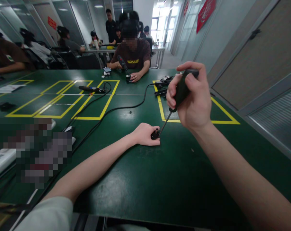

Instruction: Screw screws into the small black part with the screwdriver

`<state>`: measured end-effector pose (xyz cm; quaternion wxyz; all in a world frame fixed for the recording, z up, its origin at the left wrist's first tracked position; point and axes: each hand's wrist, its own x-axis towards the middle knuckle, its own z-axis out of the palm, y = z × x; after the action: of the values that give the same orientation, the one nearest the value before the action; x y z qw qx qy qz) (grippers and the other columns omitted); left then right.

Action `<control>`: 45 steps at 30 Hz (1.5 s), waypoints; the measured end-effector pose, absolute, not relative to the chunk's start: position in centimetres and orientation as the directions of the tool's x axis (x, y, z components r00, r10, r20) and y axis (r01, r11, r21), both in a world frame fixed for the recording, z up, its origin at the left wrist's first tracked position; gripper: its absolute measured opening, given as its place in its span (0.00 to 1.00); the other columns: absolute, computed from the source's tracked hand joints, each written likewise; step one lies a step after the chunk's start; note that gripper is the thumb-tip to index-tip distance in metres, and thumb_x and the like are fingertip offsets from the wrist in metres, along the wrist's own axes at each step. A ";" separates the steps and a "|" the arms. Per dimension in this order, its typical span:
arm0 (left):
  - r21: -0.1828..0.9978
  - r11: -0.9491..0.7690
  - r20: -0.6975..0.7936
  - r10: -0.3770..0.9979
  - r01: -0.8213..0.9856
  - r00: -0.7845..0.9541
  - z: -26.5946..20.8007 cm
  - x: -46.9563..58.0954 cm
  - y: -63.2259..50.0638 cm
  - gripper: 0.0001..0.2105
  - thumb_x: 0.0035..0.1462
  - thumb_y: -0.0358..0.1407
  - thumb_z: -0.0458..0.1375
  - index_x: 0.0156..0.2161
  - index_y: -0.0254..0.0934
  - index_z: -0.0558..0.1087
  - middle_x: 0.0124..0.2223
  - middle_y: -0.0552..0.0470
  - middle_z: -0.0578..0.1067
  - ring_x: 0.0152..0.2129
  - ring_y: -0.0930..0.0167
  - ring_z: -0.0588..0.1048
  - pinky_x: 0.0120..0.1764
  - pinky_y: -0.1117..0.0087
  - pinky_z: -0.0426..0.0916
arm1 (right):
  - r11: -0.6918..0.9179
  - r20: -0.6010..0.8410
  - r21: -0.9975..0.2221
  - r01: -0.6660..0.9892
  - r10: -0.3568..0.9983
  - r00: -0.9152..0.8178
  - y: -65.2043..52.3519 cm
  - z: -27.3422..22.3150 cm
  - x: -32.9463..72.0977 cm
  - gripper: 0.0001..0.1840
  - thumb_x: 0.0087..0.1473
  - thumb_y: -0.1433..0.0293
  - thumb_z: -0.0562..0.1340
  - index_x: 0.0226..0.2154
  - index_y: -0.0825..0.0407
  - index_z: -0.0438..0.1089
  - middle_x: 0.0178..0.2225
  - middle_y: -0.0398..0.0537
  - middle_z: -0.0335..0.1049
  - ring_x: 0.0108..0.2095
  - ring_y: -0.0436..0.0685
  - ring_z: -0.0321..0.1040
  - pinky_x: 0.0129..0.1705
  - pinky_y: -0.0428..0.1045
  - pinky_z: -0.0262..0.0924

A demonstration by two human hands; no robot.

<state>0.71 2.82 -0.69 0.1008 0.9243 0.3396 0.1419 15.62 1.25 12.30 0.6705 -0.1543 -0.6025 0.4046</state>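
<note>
My right hand (195, 96) is closed round the dark handle of a screwdriver (166, 122), raised above the green table. The shaft slants down and left, its tip at or close beside a small black part (155, 133); whether it touches I cannot tell. Resting on the tabletop, my left hand (146, 134) grips that part between thumb and fingers. A short stub sticks up from the part, and the fingers hide the rest of it.
A black cable (126, 107) crosses the green table (126, 179). An electric screwdriver (91, 89) lies within yellow tape, and black parts (163, 85) sit at the back right. Across the table, a person (138, 54) holds a power tool. A white power strip (3, 162) is at left.
</note>
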 end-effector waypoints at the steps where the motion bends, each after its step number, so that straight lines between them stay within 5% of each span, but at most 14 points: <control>1: 0.283 -0.750 0.195 0.655 0.598 0.730 -0.7 0.7 2.8 0.11 0.56 0.46 0.60 0.35 0.39 0.74 0.27 0.53 0.80 0.26 0.66 0.79 0.29 0.71 0.61 | 0.626 0.685 -0.684 -0.374 0.728 -0.035 1.2 12.2 15.5 0.15 0.59 0.51 0.67 0.40 0.41 0.67 0.23 0.36 0.64 0.15 0.49 0.55 0.15 0.46 0.48; 5: 0.276 -0.753 0.202 0.653 0.597 0.730 -0.7 0.7 2.8 0.12 0.56 0.46 0.60 0.34 0.39 0.74 0.27 0.53 0.80 0.26 0.65 0.80 0.28 0.70 0.60 | 0.637 0.684 -0.651 -0.413 0.728 0.046 1.1 11.9 15.4 0.17 0.59 0.51 0.68 0.36 0.42 0.64 0.23 0.35 0.65 0.15 0.49 0.56 0.15 0.46 0.47; 12: 0.305 -0.758 0.214 0.645 0.577 0.734 -1.0 0.6 2.9 0.10 0.56 0.44 0.60 0.35 0.39 0.75 0.27 0.53 0.80 0.27 0.64 0.81 0.29 0.70 0.62 | 0.549 0.610 -0.740 -0.388 0.791 -0.043 1.1 12.9 16.3 0.20 0.59 0.48 0.65 0.34 0.48 0.73 0.30 0.44 0.70 0.25 0.52 0.68 0.26 0.50 0.65; 20: 0.323 -0.758 0.222 0.643 0.567 0.733 -0.9 0.5 2.9 0.09 0.56 0.43 0.60 0.33 0.39 0.73 0.25 0.55 0.78 0.25 0.67 0.79 0.29 0.71 0.61 | 0.446 0.554 -0.745 -0.497 0.828 -0.088 1.1 13.6 16.2 0.24 0.55 0.44 0.69 0.32 0.46 0.69 0.23 0.37 0.64 0.17 0.48 0.56 0.20 0.46 0.50; 28: 0.334 -0.756 0.229 0.645 0.563 0.730 -1.0 0.5 3.0 0.09 0.55 0.43 0.60 0.32 0.39 0.73 0.25 0.55 0.78 0.24 0.67 0.78 0.28 0.71 0.60 | 0.401 0.486 -0.773 -0.492 0.872 -0.053 0.7 13.9 15.7 0.29 0.59 0.40 0.63 0.30 0.50 0.72 0.23 0.40 0.62 0.20 0.49 0.58 0.21 0.47 0.53; 35: 0.327 -0.760 0.229 0.641 0.562 0.733 -0.8 0.5 2.9 0.09 0.55 0.43 0.60 0.33 0.39 0.73 0.26 0.54 0.79 0.25 0.67 0.78 0.28 0.72 0.60 | 0.396 0.500 -0.765 -0.508 0.862 -0.081 0.4 14.1 15.5 0.30 0.55 0.37 0.64 0.29 0.47 0.67 0.18 0.35 0.56 0.15 0.47 0.46 0.16 0.45 0.40; 41: 0.332 -0.761 0.231 0.639 0.558 0.734 -0.9 0.4 3.0 0.09 0.55 0.44 0.60 0.33 0.39 0.74 0.26 0.54 0.78 0.25 0.67 0.79 0.29 0.71 0.61 | 0.479 0.542 -0.765 -0.431 0.840 -0.029 0.6 13.9 15.1 0.33 0.58 0.36 0.58 0.27 0.48 0.68 0.23 0.41 0.61 0.21 0.51 0.63 0.21 0.47 0.56; 45: 0.339 -0.759 0.227 0.640 0.556 0.734 -0.9 0.3 3.0 0.10 0.55 0.44 0.60 0.33 0.39 0.74 0.26 0.54 0.78 0.26 0.67 0.79 0.29 0.71 0.61 | 0.493 0.541 -0.764 -0.416 0.841 0.002 0.9 14.0 15.0 0.32 0.55 0.35 0.60 0.29 0.46 0.71 0.21 0.40 0.59 0.19 0.51 0.57 0.19 0.48 0.52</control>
<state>0.32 2.96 -0.93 0.1249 0.9228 0.3240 0.1668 15.03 0.91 13.96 0.6792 -0.1988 -0.5339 0.4627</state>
